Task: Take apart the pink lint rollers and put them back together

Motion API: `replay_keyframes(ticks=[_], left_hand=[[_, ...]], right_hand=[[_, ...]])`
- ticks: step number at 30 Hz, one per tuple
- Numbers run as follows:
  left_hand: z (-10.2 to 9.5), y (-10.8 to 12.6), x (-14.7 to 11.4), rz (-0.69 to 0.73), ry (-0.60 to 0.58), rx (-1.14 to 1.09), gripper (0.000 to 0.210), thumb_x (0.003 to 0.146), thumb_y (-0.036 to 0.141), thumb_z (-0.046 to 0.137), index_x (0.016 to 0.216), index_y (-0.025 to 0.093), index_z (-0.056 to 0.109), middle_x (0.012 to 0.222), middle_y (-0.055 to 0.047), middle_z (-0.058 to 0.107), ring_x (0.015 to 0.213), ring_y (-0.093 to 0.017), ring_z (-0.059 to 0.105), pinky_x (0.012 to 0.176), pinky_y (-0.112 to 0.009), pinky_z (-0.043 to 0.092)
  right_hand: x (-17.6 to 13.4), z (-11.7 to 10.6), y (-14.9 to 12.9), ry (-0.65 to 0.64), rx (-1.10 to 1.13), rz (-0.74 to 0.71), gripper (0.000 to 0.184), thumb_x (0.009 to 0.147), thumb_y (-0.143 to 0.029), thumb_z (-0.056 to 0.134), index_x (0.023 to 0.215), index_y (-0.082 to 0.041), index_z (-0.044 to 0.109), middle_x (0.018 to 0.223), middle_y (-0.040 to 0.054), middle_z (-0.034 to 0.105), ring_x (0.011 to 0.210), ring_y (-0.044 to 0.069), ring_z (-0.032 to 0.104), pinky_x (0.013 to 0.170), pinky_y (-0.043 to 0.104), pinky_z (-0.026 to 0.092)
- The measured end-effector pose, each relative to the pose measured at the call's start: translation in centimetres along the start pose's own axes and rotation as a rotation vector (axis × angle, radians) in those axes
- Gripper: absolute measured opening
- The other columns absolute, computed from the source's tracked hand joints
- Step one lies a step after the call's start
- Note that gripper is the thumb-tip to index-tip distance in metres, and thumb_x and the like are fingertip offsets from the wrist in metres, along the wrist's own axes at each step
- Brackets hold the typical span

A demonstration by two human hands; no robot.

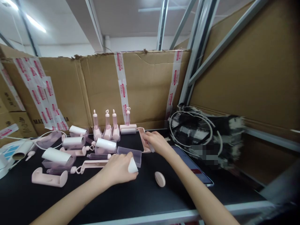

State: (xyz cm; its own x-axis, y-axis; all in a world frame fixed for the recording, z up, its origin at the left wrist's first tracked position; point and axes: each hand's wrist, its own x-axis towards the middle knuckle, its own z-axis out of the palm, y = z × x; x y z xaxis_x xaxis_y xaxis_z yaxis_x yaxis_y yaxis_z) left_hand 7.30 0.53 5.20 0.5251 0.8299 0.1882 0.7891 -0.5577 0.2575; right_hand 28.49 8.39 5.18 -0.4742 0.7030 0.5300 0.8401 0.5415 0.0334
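Note:
My left hand (pixel 119 168) is closed around a white lint roll (pixel 133 165), whose end sticks out past the fingers. Just behind that hand a clear plastic cover (pixel 134 153) lies on the black tabletop. Farther back, my right hand (pixel 156 142) has its fingers closed on a pale pink roller holder (pixel 142 137); a small pale piece shows under the fingers, too covered to name. A pink oval piece (pixel 160 179) rests between my forearms. Left of my left hand are a pink holder (pixel 96 163) and a translucent handle (pixel 98 157).
Several upright pink handles (pixel 107 125) stand before the cardboard wall (pixel 145 84). More white rolls (pixel 57 156) and a pink holder (pixel 49 178) lie at left. A phone (pixel 194 165), a coiled white cable (pixel 211 125) and dark patterned fabric (pixel 229 131) are at right.

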Motion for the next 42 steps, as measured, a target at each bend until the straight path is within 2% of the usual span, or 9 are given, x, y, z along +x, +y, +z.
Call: replay_keyframes(ticks=[5, 10, 15, 21, 25, 32, 37, 40, 42], left_hand=[[-0.6, -0.2, 0.3, -0.026, 0.011, -0.100, 0.029, 0.073, 0.044, 0.054, 0.092, 0.023, 0.052, 0.084, -0.006, 0.067, 0.081, -0.032, 0.064, 0.062, -0.032, 0.042], [-0.8, -0.9, -0.3, -0.023, 0.166, -0.193, 0.022, 0.074, 0.041, 0.055, 0.087, 0.024, 0.051, 0.086, -0.001, 0.066, 0.079, -0.024, 0.063, 0.064, -0.027, 0.040], [-0.8, -1.9, -0.6, -0.009, 0.206, -0.072, 0.027, 0.073, 0.045, 0.056, 0.089, 0.023, 0.051, 0.081, -0.003, 0.066, 0.077, -0.027, 0.064, 0.059, -0.027, 0.039], [-1.3, -3.3, 0.1, -0.004, 0.360, -0.046, 0.036, 0.068, 0.038, 0.060, 0.099, 0.022, 0.051, 0.086, -0.004, 0.065, 0.082, -0.027, 0.064, 0.064, -0.029, 0.043], [-1.4, -3.8, 0.2, 0.005, 0.459, -0.205, 0.032, 0.071, 0.030, 0.058, 0.101, 0.021, 0.050, 0.090, -0.005, 0.063, 0.087, -0.025, 0.062, 0.070, -0.029, 0.045], [-2.3, -4.8, 1.2, -0.048, 0.775, -1.034, 0.041, 0.075, 0.039, 0.061, 0.110, 0.020, 0.052, 0.109, -0.007, 0.057, 0.099, -0.020, 0.054, 0.081, -0.028, 0.045], [-2.2, -6.6, 0.9, -0.178, 0.730, -1.500, 0.036, 0.068, 0.039, 0.066, 0.091, 0.019, 0.049, 0.086, 0.001, 0.057, 0.071, -0.015, 0.061, 0.063, -0.031, 0.054], [-1.7, -7.3, 0.7, -0.221, 0.645, -1.654, 0.034, 0.069, 0.035, 0.066, 0.092, 0.021, 0.047, 0.085, 0.002, 0.058, 0.069, -0.015, 0.065, 0.066, -0.034, 0.056], [-1.4, -7.4, 0.7, -0.265, 0.591, -1.666, 0.035, 0.070, 0.034, 0.067, 0.097, 0.020, 0.049, 0.086, 0.000, 0.061, 0.068, -0.016, 0.066, 0.063, -0.032, 0.057]], right_hand=[[0.2, 1.0, -0.8, -0.105, 0.012, 0.014, 0.011, 0.084, -0.023, 0.051, 0.078, -0.016, 0.058, 0.073, 0.0042, 0.060, 0.060, 0.014, 0.056, 0.056, 0.023, 0.031], [-0.6, -2.7, -1.0, -0.125, 0.107, 0.088, 0.032, 0.096, -0.032, 0.028, 0.089, -0.018, 0.056, 0.075, 0.0037, 0.064, 0.065, 0.014, 0.061, 0.057, 0.021, 0.037], [-7.3, -6.1, -0.8, -0.297, 0.287, 0.176, 0.029, 0.081, -0.044, 0.056, 0.097, -0.020, 0.061, 0.086, 0.0051, 0.067, 0.072, 0.019, 0.063, 0.063, 0.025, 0.045], [-14.5, -4.5, -0.9, -0.325, 0.285, 0.246, 0.014, 0.079, -0.031, 0.059, 0.089, -0.022, 0.061, 0.082, 0.0037, 0.064, 0.070, 0.018, 0.061, 0.064, 0.027, 0.048], [-12.0, -3.4, -2.0, -0.214, 0.315, 0.176, 0.009, 0.080, -0.027, 0.055, 0.085, -0.020, 0.057, 0.080, 0.0034, 0.059, 0.071, 0.016, 0.057, 0.065, 0.027, 0.046], [-2.1, -1.9, -4.5, -0.019, 0.610, 0.111, 0.021, 0.081, -0.037, 0.055, 0.076, -0.017, 0.052, 0.069, -0.0010, 0.054, 0.063, 0.012, 0.051, 0.060, 0.023, 0.042], [2.3, -1.1, -5.2, 0.057, 0.853, 0.152, 0.041, 0.087, -0.053, 0.039, 0.085, -0.017, 0.058, 0.062, -0.0007, 0.056, 0.054, 0.013, 0.055, 0.055, 0.024, 0.045], [2.1, -0.3, -5.9, 0.196, 1.142, 0.216, 0.052, 0.092, -0.054, 0.017, 0.112, -0.018, 0.047, 0.068, -0.0011, 0.056, 0.044, 0.011, 0.057, 0.052, 0.028, 0.049], [1.2, -0.1, -6.5, 0.242, 1.280, 0.229, 0.045, 0.091, -0.053, 0.027, 0.110, -0.019, 0.049, 0.080, 0.0021, 0.059, 0.053, 0.013, 0.063, 0.062, 0.033, 0.052]])
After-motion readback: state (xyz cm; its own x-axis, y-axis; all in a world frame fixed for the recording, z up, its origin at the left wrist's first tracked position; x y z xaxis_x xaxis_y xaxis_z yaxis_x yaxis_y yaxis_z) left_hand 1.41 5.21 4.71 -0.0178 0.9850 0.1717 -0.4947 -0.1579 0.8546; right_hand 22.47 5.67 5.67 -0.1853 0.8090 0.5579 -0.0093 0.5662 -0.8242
